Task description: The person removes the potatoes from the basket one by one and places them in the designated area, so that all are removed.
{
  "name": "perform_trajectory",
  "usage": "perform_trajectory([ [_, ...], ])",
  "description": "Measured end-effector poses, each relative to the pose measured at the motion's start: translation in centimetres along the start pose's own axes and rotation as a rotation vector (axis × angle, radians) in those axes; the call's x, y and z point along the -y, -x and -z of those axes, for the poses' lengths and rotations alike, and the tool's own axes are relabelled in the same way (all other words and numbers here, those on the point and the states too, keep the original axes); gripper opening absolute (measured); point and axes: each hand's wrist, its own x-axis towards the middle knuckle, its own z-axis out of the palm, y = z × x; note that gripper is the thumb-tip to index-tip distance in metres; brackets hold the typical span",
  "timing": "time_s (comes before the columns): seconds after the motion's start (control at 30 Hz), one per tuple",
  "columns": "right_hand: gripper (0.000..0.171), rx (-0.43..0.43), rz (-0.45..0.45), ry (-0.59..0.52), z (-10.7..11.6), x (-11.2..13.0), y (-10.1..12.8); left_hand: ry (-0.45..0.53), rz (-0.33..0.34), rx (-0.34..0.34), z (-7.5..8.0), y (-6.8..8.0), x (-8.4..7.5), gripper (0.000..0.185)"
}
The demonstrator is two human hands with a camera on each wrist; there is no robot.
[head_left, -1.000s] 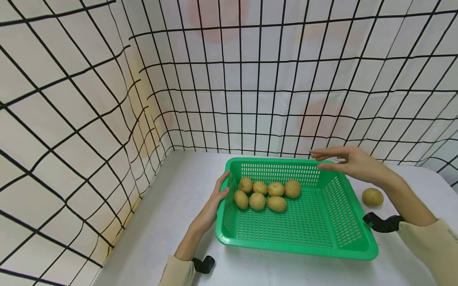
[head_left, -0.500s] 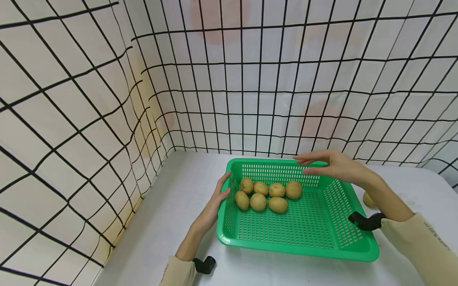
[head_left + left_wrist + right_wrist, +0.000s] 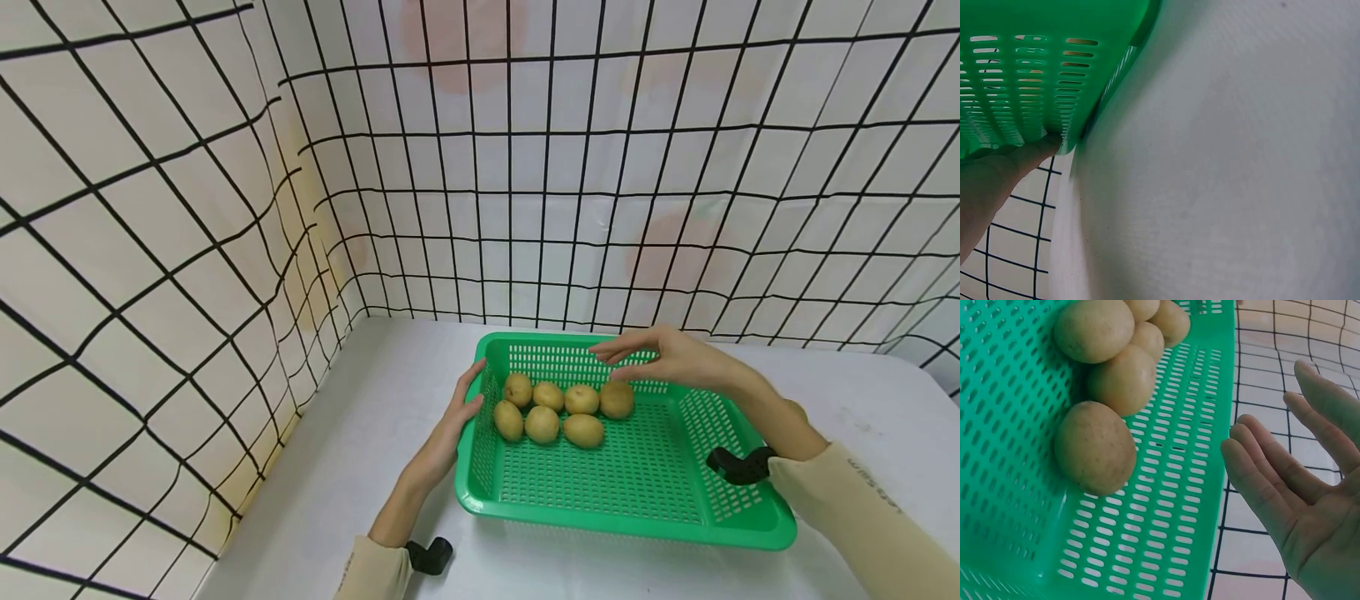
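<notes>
A basket (image 3: 622,508) sits on the surface (image 3: 375,433) near its far left corner; seven potatoes (image 3: 558,410) cluster in the basket's far left part, the left hand (image 3: 450,425) against its left wall, the right hand (image 3: 667,358) above its far rim

We're right over the green basket (image 3: 1166,506), its slotted floor and wall filling the left of the shot. Potatoes sit bunched together inside: the nearest potato (image 3: 1095,448) lies on the slots, touching a second one (image 3: 1122,379) behind it, and a third potato (image 3: 1094,329) rests at the top left, with more packed in behind. Our right hand (image 3: 1291,487) hangs at the right, palm showing, fingers (image 3: 1254,481) straight and spread, holding nothing, clear of the basket's rim. Behind it we see black-gridded white sheeting (image 3: 1285,350).
</notes>
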Motion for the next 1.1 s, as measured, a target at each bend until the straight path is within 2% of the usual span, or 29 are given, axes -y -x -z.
perform_trajectory([
  [0.23, 0.042, 0.073, 0.109, 0.003, -1.0, -0.5, -0.9, 0.004, 0.01, -0.005, 0.0, 0.1, -0.1, 0.054],
  [0.3, 0.042, 0.09, 0.113, 0.002, -1.4, -0.6, -1.1, 0.001, 0.007, -0.004, 0.0, 0.1, 0.0, 0.054],
  [0.73, 0.043, 0.195, 0.042, -0.094, -2.7, -1.4, -1.5, 0.004, 0.008, 0.004, 0.0, 0.0, 0.0, 0.054],
  [1.1, 0.042, 0.292, 0.049, -0.139, -3.5, -1.9, -1.7, 0.009, -0.002, 0.01, 0.0, 0.0, 0.0, 0.053],
])
